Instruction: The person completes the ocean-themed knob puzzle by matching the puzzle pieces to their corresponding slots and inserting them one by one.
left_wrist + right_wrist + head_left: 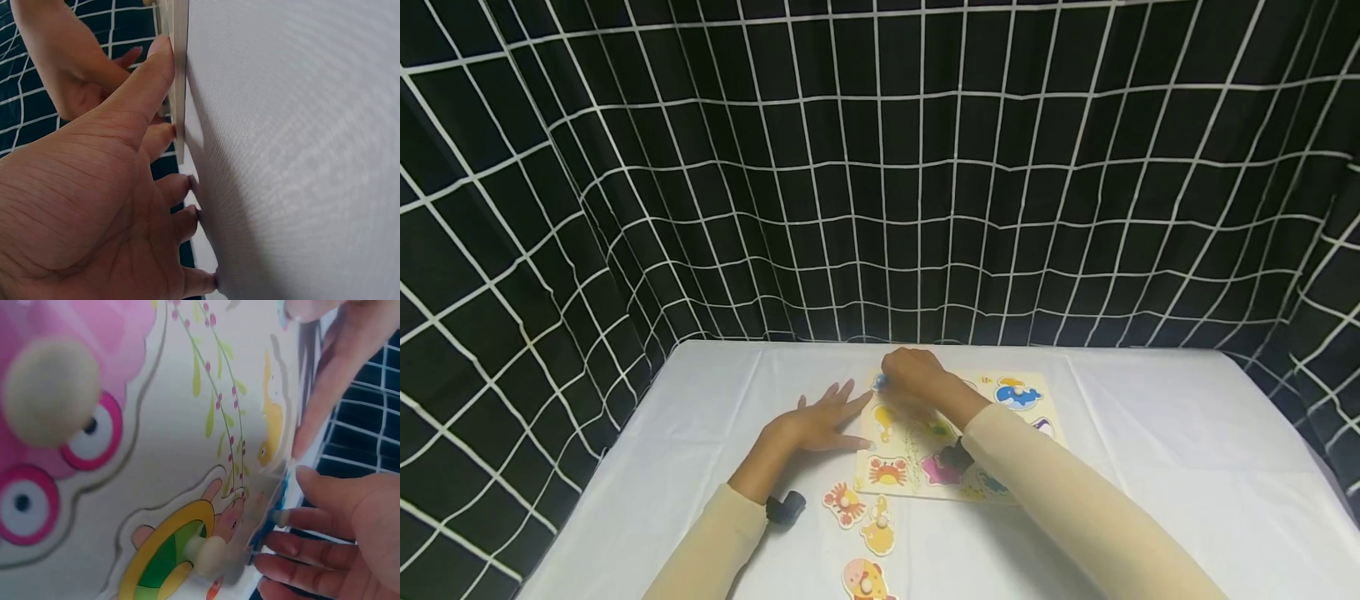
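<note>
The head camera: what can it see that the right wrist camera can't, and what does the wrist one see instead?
Only the head view shows the loose red-and-orange crab piece, the loose yellow seahorse piece and the bright blue whale piece.

Only the right wrist view shows the pink puzzle piece's round, pale knob and two pink-ringed eyes.

Both show the flat cream puzzle board, the left hand, the right hand and the black backdrop with white grid lines.

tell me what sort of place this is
Probably a staged recording corner: black, white-gridded fabric hangs around a white-covered table, and a small black device sits at the left wrist.
</note>
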A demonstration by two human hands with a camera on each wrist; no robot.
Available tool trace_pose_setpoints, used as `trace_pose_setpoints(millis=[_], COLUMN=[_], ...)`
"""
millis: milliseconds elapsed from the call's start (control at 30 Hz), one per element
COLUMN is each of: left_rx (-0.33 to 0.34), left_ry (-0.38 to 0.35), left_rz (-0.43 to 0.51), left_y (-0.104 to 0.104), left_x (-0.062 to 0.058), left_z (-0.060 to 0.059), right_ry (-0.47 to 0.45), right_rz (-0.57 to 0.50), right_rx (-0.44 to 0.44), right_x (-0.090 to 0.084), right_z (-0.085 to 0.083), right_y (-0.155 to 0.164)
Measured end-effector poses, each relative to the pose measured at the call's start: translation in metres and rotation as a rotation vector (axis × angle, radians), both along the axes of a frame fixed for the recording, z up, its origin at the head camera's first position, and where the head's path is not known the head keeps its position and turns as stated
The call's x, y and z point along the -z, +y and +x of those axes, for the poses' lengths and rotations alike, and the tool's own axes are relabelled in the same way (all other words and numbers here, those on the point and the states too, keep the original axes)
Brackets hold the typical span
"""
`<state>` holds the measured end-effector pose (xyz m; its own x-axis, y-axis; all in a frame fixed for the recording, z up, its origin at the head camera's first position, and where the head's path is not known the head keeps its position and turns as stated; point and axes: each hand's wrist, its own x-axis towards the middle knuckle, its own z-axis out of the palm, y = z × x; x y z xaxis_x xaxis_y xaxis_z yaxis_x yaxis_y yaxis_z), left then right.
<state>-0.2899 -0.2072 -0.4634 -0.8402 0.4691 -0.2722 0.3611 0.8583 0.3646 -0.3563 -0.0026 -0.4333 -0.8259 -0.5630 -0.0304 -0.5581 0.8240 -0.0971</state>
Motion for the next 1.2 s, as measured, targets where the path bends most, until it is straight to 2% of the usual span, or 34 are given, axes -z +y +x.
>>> trace_pose_setpoints(millis=[133,400,800,1067,1200], left_rx=[-0.006,-0.006,-0.008,-0.003,-0.002], left_ry=[0.008,0.004,0.008,0.011,0.010], left_rz=[-0.006,0.003,0.001,0.004,0.005], left_y=[-0.001,0.000,0.002,0.004,0.003], left_x=[0.000,-0.002,-0.002,0.000,0.001], left_z=[0.000,0.000,0.003,0.002,0.001], right_ry=[0.058,0.138,0.138,0.116,0.133], right_rz=[0.031,-0.080,-0.170,-0.226,-0.246], right_rx=[-0.017,-0.038,0.017,0.008,-0.012], right_x=[-0.005,-0.012,-0.018,-0.021,-0.020], right_z=[0.008,0.039,0.090,0.120,0.132], right_y=[0.003,0.013,0.030,0.037,0.040])
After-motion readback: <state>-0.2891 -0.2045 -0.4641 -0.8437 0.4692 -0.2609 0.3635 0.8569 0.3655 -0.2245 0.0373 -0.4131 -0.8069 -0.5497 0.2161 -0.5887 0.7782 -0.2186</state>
